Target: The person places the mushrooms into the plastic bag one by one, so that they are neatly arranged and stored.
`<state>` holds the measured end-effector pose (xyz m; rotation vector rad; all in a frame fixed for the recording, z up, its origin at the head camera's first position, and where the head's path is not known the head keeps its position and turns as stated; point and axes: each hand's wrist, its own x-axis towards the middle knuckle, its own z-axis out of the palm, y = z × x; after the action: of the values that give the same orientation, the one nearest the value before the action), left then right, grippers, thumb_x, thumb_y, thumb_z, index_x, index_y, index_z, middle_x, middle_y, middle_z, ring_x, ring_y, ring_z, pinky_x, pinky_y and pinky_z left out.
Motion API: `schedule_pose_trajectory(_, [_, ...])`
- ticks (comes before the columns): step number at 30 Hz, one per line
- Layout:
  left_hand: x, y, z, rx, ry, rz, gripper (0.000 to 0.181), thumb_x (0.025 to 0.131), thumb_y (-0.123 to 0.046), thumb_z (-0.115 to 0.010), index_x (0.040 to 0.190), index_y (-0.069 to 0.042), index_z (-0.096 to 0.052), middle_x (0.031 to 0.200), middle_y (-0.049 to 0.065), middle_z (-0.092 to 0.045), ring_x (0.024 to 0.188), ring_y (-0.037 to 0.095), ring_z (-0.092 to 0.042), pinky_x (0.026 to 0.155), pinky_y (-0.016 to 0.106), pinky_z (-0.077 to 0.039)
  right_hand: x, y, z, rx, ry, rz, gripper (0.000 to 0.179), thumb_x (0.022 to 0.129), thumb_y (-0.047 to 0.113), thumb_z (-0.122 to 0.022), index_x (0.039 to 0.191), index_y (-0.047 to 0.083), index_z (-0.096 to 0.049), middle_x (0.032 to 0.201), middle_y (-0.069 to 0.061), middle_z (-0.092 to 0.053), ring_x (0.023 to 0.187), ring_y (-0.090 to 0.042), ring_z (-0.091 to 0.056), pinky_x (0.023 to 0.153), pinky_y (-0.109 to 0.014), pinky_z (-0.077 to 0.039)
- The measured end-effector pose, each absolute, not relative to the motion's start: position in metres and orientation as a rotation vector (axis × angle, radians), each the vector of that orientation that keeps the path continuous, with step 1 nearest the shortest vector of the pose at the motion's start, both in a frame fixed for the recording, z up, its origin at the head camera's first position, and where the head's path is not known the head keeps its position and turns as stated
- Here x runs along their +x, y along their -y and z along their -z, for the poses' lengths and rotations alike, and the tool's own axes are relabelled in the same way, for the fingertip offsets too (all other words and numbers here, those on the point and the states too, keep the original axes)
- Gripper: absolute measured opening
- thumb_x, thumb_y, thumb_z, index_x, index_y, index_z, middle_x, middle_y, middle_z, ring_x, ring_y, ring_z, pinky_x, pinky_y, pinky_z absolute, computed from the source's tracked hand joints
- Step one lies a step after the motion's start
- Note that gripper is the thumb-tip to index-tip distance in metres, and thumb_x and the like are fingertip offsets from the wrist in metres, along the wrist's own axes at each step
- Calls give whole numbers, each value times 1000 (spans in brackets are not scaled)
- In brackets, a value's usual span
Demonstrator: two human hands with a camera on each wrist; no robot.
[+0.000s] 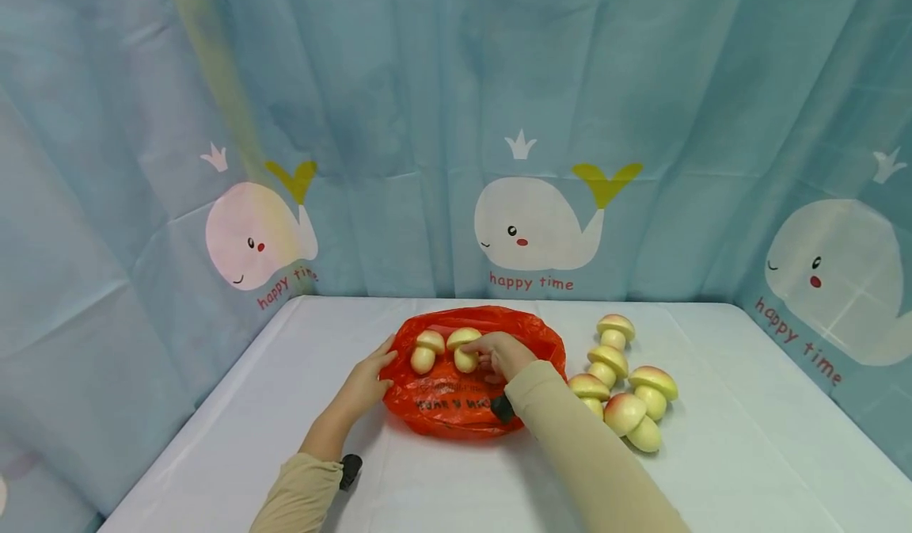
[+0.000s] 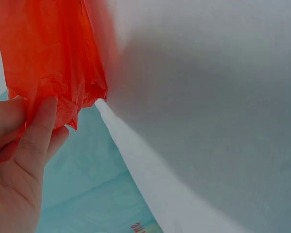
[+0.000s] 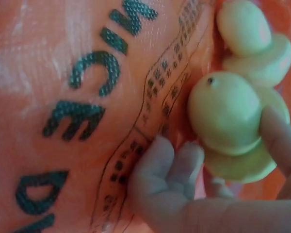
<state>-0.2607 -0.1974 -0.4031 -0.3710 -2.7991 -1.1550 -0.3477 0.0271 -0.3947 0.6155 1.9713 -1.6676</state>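
Note:
A red plastic bag (image 1: 456,418) with dark printing lies spread on the table, its mouth gaping upward. Two toy mushrooms, pale yellow with pink-tinged caps, are side by side in it. My left hand (image 1: 365,382) pinches the bag's left edge between thumb and fingers, where the film bunches up in the left wrist view. With my right hand (image 1: 504,355) I hold the right-hand mushroom (image 3: 225,114), thumb on one side and fingertips by its cap. The other mushroom (image 1: 426,355) is just to its left, untouched by either hand.
Several more toy mushrooms (image 1: 653,390) lie in a cluster on the white table (image 1: 748,454), right of the bag and beside my right forearm. A light blue curtain (image 1: 399,224) printed with whales hangs behind the table and along its sides.

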Motion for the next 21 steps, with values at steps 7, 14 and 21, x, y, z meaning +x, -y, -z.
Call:
schedule_pose_trajectory(7, [-261,197,404,-377,2791,1150,52,82,20,-54,132,20,-44,154,22,-27,139,43,-26,111,54,-27,-348,-31,398,606,-1961,1681,46,80,20,-80,111,1,-52,92,-10,-54,89,-23,-52,90,-42,-50])
schedule_pose_trajectory(14, [-260,197,402,-372,2800,1143,52,82,20,-54,133,20,-44,154,23,-27,139,43,-26,111,54,-26,-344,-28,399,602,-2093,1614,46,75,33,-83,97,6,-52,69,-3,-46,66,-17,-46,76,-35,-50])
schedule_pose_trajectory(21, [-261,197,401,-380,2806,1134,52,82,19,-54,133,19,-44,154,23,-26,139,43,-26,111,54,-26,-345,-29,401,613,-2063,1667,51,74,32,-84,105,5,-54,78,-7,-53,75,-21,-51,73,-34,-50])
